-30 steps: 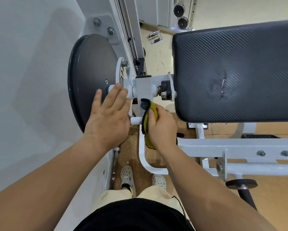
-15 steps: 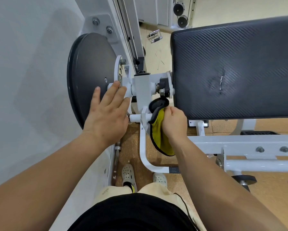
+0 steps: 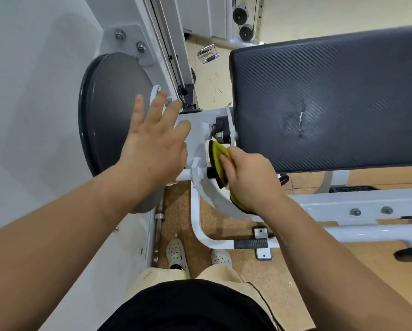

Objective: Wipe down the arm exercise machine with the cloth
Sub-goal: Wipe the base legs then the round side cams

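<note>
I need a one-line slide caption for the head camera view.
Right hand holds a yellow cloth against the white machine frame; left hand spread open.

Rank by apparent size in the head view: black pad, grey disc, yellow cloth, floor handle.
1. black pad
2. grey disc, partly behind the left hand
3. yellow cloth and floor handle: similar; the right hand covers part of the cloth, the handle lies farther off, so unranked.

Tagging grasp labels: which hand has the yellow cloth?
The right hand grips the yellow, black-edged cloth against the white metal frame beside the black padded rest. The left hand holds nothing, fingers spread straight by the dark grey round disc.
</note>
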